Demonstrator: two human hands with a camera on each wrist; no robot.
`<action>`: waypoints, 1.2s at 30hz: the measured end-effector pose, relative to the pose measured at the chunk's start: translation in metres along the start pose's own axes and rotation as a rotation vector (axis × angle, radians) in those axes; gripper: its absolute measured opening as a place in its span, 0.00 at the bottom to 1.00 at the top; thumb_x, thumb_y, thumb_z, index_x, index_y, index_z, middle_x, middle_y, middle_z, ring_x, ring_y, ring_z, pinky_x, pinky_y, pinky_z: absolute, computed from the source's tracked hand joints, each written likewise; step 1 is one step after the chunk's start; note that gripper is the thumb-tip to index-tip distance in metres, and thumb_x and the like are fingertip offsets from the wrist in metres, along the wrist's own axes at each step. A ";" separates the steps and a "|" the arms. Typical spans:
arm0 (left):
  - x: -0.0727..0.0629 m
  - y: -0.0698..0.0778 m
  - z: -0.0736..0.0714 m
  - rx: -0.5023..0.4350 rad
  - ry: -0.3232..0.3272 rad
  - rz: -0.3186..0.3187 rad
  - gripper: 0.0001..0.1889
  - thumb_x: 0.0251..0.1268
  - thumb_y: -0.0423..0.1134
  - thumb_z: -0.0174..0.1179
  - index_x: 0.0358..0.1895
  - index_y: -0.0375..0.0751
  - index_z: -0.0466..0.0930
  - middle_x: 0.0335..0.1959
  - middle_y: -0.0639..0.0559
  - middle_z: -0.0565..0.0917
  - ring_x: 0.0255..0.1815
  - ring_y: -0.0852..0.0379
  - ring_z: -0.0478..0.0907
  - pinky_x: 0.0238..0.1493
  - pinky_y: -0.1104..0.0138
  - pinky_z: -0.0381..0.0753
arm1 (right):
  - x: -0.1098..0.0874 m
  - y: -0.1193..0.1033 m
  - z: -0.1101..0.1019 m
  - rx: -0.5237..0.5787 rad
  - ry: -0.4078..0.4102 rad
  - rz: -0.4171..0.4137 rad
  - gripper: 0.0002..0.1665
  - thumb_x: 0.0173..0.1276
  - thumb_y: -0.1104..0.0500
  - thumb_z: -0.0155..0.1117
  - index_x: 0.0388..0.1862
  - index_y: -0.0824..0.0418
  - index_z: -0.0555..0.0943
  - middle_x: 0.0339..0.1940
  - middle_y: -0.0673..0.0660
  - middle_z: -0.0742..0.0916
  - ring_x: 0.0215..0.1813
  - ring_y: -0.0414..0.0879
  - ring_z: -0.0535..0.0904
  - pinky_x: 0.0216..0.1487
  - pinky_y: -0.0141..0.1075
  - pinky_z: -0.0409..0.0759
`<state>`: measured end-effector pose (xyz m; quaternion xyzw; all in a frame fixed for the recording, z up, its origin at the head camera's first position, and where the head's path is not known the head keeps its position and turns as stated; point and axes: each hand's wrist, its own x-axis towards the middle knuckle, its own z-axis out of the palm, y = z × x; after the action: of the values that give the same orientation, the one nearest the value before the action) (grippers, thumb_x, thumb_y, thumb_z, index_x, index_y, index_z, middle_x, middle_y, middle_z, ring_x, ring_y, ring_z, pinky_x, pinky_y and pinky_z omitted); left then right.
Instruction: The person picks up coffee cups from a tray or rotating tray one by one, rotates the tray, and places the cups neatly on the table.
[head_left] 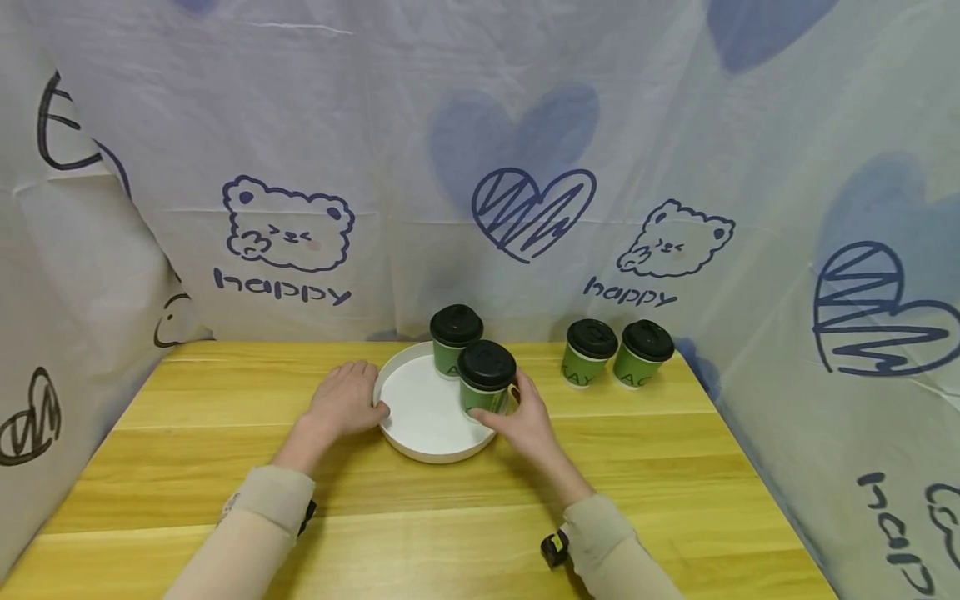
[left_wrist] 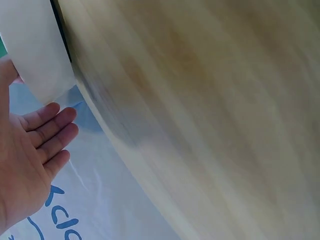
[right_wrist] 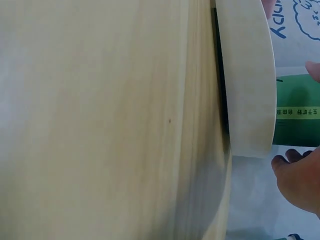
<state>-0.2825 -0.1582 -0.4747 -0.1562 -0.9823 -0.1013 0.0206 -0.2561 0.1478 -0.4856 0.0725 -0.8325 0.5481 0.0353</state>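
Note:
A round white tray with a raised rim sits on the table. My left hand rests at its left rim, thumb lapping over the edge; in the left wrist view its four fingers stretch out fairly straight beside the tray wall. My right hand holds a green paper cup with a black lid, at the tray's right side. Its thumb is across the cup's front and its fingers are round the far side. Another lidded green paper cup stands upright in the tray just behind.
Two more lidded green cups, a left one and a right one, stand side by side at the table's back right. A white printed cloth hangs behind and beside the wooden table.

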 end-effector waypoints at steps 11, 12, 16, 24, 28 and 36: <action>0.001 -0.001 0.003 -0.001 0.006 0.005 0.32 0.61 0.47 0.65 0.60 0.24 0.73 0.57 0.32 0.79 0.57 0.35 0.74 0.70 0.43 0.71 | 0.006 0.002 0.005 0.046 0.015 0.004 0.56 0.57 0.55 0.84 0.80 0.63 0.63 0.77 0.63 0.72 0.79 0.60 0.65 0.80 0.51 0.63; 0.001 0.000 0.003 -0.002 0.006 0.006 0.32 0.61 0.47 0.65 0.59 0.24 0.73 0.57 0.32 0.79 0.57 0.36 0.74 0.70 0.43 0.71 | 0.006 0.002 0.006 0.046 0.017 0.008 0.56 0.56 0.55 0.84 0.79 0.63 0.63 0.77 0.63 0.72 0.79 0.60 0.65 0.80 0.51 0.63; 0.001 0.000 0.005 0.001 0.004 0.009 0.31 0.61 0.47 0.65 0.59 0.24 0.73 0.56 0.32 0.79 0.57 0.36 0.74 0.70 0.44 0.71 | 0.007 0.004 0.008 0.051 0.028 0.014 0.55 0.56 0.56 0.84 0.79 0.63 0.65 0.76 0.63 0.74 0.79 0.60 0.66 0.80 0.51 0.64; 0.000 0.001 0.006 -0.001 0.000 -0.001 0.30 0.61 0.47 0.66 0.58 0.26 0.74 0.56 0.34 0.78 0.56 0.37 0.73 0.70 0.44 0.71 | 0.009 0.007 0.010 0.075 0.051 0.000 0.50 0.58 0.59 0.83 0.76 0.63 0.68 0.73 0.63 0.77 0.77 0.59 0.68 0.79 0.50 0.66; 0.001 0.000 0.006 0.003 0.002 -0.002 0.31 0.61 0.47 0.65 0.59 0.26 0.73 0.57 0.33 0.78 0.58 0.36 0.73 0.71 0.44 0.70 | 0.010 0.007 0.010 0.077 0.052 -0.009 0.49 0.58 0.59 0.82 0.76 0.63 0.68 0.73 0.63 0.77 0.77 0.59 0.68 0.79 0.50 0.66; 0.001 -0.002 0.006 0.011 0.007 0.001 0.30 0.60 0.47 0.65 0.58 0.25 0.73 0.55 0.33 0.78 0.56 0.37 0.73 0.70 0.44 0.71 | 0.011 0.007 0.011 0.072 0.051 -0.008 0.49 0.58 0.59 0.82 0.75 0.62 0.69 0.73 0.63 0.77 0.77 0.58 0.69 0.78 0.51 0.67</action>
<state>-0.2843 -0.1580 -0.4805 -0.1561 -0.9827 -0.0964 0.0251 -0.2673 0.1391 -0.4946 0.0630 -0.8107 0.5793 0.0562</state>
